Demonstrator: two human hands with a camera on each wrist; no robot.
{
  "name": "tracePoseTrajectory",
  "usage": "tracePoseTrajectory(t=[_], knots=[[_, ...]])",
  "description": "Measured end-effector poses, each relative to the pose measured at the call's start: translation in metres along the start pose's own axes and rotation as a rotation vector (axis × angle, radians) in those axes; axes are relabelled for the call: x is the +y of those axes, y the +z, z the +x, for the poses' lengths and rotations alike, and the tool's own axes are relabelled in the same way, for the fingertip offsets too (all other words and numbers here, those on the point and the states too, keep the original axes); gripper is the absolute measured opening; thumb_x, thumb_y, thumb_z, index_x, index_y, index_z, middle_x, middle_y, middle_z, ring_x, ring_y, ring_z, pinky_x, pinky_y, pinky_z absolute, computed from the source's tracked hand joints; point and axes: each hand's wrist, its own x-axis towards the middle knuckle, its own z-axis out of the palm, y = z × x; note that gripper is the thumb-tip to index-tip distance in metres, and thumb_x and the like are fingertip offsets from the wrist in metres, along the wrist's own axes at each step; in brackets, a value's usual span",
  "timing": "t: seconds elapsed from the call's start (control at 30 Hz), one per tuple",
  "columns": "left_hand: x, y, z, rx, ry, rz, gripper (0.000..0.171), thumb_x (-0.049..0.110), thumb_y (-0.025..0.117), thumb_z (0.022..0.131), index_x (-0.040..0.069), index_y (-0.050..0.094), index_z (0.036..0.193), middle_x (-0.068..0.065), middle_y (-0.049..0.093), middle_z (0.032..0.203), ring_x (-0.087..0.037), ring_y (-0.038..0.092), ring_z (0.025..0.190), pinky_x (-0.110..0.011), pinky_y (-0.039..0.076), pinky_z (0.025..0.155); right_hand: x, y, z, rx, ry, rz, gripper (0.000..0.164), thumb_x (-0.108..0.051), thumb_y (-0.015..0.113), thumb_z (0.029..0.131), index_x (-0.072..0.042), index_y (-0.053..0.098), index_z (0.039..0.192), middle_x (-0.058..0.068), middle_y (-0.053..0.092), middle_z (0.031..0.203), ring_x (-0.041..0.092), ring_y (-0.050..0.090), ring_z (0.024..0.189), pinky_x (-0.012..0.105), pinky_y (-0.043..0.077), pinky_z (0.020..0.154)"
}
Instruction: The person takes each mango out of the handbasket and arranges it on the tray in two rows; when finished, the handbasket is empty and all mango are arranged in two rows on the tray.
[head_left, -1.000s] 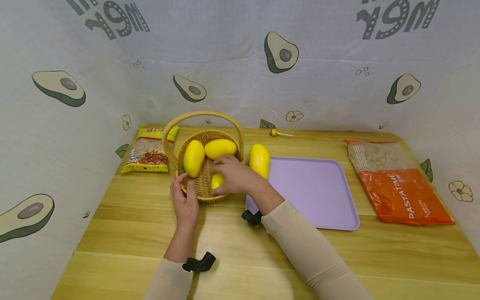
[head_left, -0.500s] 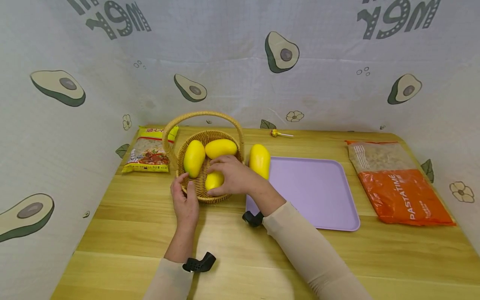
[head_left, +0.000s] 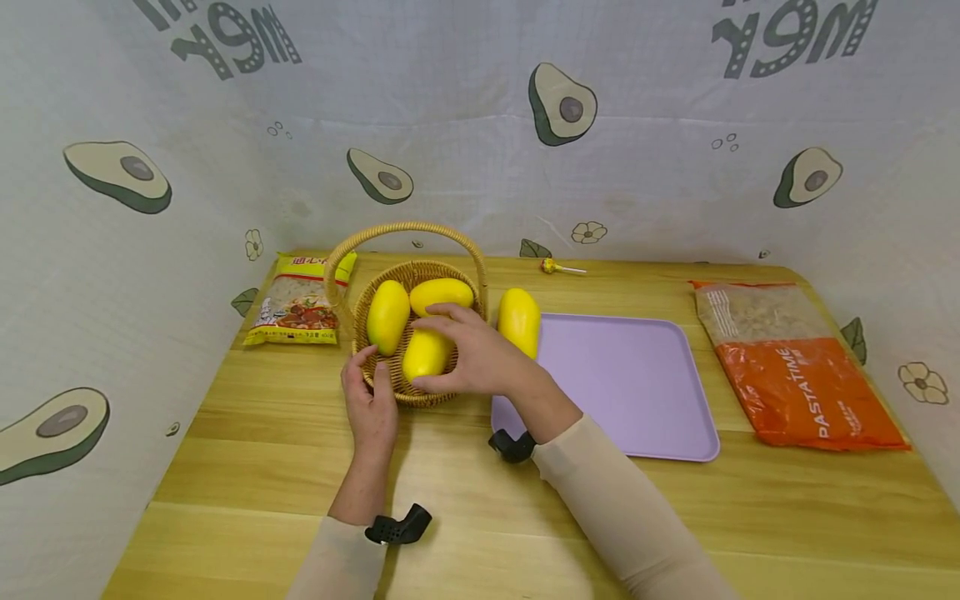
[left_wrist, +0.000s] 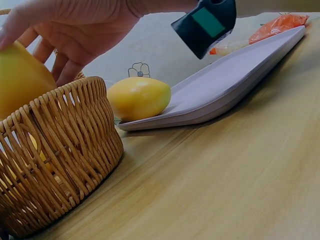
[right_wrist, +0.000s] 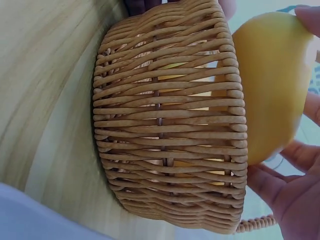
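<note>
A round wicker basket [head_left: 405, 398] with a tall arched handle stands left of centre on the table. Two yellow mangoes, one upright at the left [head_left: 388, 317] and one lying at the back [head_left: 441, 297], rest inside. My right hand [head_left: 480, 354] grips a third mango [head_left: 425, 357] from its right side, thumb in front and fingers behind. In the right wrist view this mango [right_wrist: 272, 85] sticks up above the rim. My left hand [head_left: 371, 408] holds the basket's near left rim, its thumb and fingertips at the edge; part of its grip is hidden.
Right of the basket, another mango [head_left: 519, 323] sits at the left corner of a lilac tray [head_left: 622, 387]. A yellow food bag [head_left: 296, 304] lies at left, an orange pasta bag [head_left: 802, 367] at right. A lollipop [head_left: 551, 266] lies near the back edge.
The mango in my right hand has come up and slightly left in the basket, with more of it showing. My left hand and the basket have stayed put.
</note>
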Motion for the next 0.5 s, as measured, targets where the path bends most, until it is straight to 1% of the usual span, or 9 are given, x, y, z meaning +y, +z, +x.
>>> tracePoseTrajectory(t=[0.13,0.23,0.37,0.47,0.5], knots=[[0.000,-0.001,0.000,-0.003,-0.012,0.001,0.029,0.014,0.051,0.105,0.007,0.057,0.132,-0.017,0.045,0.142,-0.028,0.042,0.134,-0.048,0.033,0.110,0.001,0.000,-0.006,0.049,-0.030,0.028,0.075,-0.048,0.086,0.077,-0.017,0.061,0.141,0.011,0.047,0.154,0.030,0.044,0.141,0.051,0.042,0.114],[0.001,-0.001,0.000,-0.006,-0.015,0.006,0.029,0.015,0.051,0.105,0.007,0.056,0.133,-0.016,0.046,0.141,-0.027,0.043,0.129,-0.046,0.034,0.105,0.002,-0.001,-0.010,0.088,-0.058,0.048,0.074,-0.045,0.089,0.075,-0.015,0.063,0.138,0.012,0.050,0.150,0.028,0.048,0.138,0.050,0.044,0.112],[0.001,-0.001,0.001,-0.007,-0.009,0.003,0.029,0.014,0.051,0.105,0.007,0.057,0.132,-0.017,0.046,0.140,-0.027,0.042,0.133,-0.047,0.033,0.109,0.000,-0.003,-0.016,0.128,-0.085,0.091,0.072,-0.040,0.091,0.073,-0.013,0.065,0.135,0.012,0.053,0.146,0.027,0.052,0.134,0.049,0.046,0.110],[0.002,-0.001,0.001,-0.006,-0.011,-0.002,0.029,0.014,0.052,0.105,0.006,0.057,0.132,-0.018,0.045,0.141,-0.028,0.041,0.137,-0.049,0.031,0.113,-0.001,-0.005,-0.021,0.152,-0.081,0.167,0.070,-0.035,0.092,0.073,-0.013,0.066,0.134,0.013,0.052,0.145,0.028,0.051,0.133,0.049,0.047,0.109],[0.002,-0.001,0.001,-0.005,-0.014,-0.002,0.029,0.014,0.051,0.104,0.006,0.057,0.132,-0.017,0.045,0.142,-0.028,0.040,0.138,-0.049,0.030,0.114,-0.001,-0.006,-0.023,0.158,-0.079,0.203,0.069,-0.033,0.092,0.073,-0.013,0.065,0.134,0.014,0.052,0.145,0.028,0.052,0.133,0.048,0.049,0.106]])
